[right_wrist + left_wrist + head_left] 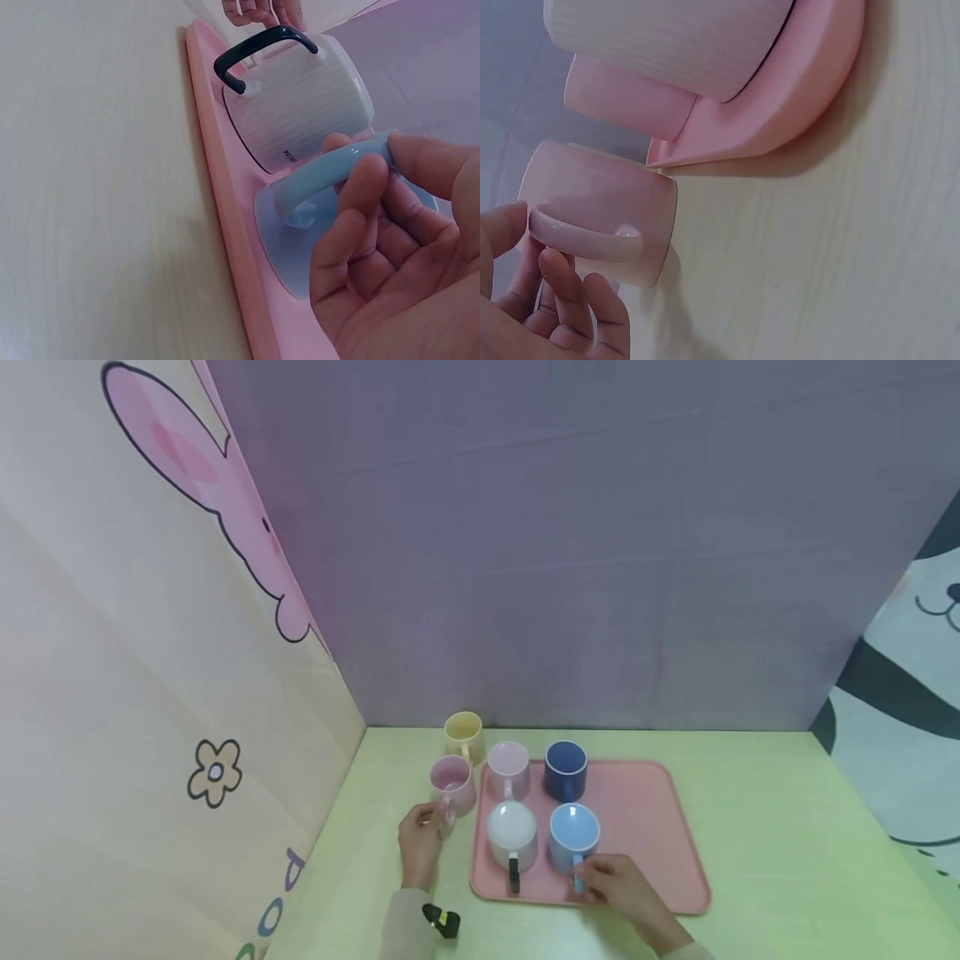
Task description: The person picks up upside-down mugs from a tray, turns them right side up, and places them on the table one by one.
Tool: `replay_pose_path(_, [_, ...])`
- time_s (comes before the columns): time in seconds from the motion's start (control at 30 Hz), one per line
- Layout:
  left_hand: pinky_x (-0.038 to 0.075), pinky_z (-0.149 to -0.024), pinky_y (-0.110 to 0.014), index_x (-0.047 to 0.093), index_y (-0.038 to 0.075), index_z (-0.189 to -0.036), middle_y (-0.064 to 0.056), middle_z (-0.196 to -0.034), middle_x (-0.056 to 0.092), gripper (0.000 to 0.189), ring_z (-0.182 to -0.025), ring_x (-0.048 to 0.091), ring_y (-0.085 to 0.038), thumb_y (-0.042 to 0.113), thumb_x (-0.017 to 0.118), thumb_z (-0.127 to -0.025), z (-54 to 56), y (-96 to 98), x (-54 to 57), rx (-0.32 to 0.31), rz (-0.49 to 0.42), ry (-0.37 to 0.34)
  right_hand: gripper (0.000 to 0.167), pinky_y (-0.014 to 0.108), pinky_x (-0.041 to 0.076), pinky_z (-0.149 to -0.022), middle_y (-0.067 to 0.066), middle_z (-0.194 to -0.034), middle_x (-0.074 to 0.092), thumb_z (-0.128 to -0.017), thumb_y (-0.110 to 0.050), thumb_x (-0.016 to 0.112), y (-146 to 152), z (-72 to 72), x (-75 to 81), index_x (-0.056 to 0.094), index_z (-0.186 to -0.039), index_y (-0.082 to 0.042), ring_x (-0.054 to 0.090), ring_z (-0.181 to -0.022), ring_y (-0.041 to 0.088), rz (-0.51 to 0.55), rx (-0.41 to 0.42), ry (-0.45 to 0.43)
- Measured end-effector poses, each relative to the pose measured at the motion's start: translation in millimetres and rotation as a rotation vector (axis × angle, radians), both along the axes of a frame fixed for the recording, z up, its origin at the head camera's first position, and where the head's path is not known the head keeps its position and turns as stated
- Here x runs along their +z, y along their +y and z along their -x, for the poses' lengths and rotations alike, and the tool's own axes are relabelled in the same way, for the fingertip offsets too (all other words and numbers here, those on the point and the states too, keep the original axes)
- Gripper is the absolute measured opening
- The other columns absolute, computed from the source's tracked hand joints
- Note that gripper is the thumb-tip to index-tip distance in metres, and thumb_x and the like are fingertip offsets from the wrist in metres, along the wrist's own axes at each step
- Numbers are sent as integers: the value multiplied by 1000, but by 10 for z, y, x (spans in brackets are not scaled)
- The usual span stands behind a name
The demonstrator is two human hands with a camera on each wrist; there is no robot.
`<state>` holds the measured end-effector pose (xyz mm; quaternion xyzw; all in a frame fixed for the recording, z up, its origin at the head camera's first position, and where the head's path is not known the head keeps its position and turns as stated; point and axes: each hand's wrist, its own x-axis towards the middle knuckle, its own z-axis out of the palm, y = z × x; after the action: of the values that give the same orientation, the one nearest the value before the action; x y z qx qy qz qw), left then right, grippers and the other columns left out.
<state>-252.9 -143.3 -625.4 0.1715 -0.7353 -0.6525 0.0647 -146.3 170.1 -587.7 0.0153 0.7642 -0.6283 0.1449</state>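
My left hand holds the handle of a pink mug that stands on the table just left of the tray. In the left wrist view, thumb and fingers meet the upper end of that handle. A light blue mug stands at the front of the pink tray, and my right hand pinches its handle between thumb and curled fingers. Beside it on the tray is a white ribbed mug with a black handle. Behind these two stand a paler pink mug and a dark blue mug.
A yellow mug stands on the table behind the held pink mug, near the grey back wall. The tray's raised rim runs between the pink mug and the tray mugs. A patterned side wall bounds the left.
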Motion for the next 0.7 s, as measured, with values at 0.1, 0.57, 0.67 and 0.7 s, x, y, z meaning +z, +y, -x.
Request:
replay_pose_path(0.1, [47, -59, -20, 71, 5, -107, -7, -96, 68, 26, -75, 57, -14, 29, 71, -97, -22, 16, 27, 21, 39, 11, 37, 23, 57, -70, 3, -79, 65, -98, -24, 67, -1, 4, -23, 67, -99, 14, 61, -73, 9, 14, -3, 3])
replay_pose_path(0.57, [49, -61, -21, 72, 5, -107, -11, -103, 69, 17, -75, 56, -13, 17, 71, -95, -19, 28, 71, 74, 27, 55, 36, 20, 54, -63, 1, -77, 65, -99, -20, 67, 1, -1, -38, 64, -103, 16, 59, -67, 5, 66, -13, -2])
replay_pose_path(0.67, [48, -60, -21, 73, 5, -107, -12, -103, 69, 16, -74, 55, -13, 15, 70, -95, -23, 25, 78, 70, 26, 67, 37, 21, 55, -65, 2, -79, 67, -99, -20, 67, 6, -2, -43, 63, -104, 17, 60, -68, 5, 76, -9, -3])
replay_pose_path(0.7, [47, -60, -21, 73, 5, -107, -12, -103, 69, 16, -74, 55, -13, 15, 70, -95, -25, 25, 82, 70, 29, 68, 37, 20, 55, -65, 2, -79, 68, -99, -20, 66, 7, -3, -44, 63, -104, 17, 60, -68, 5, 76, -9, -1])
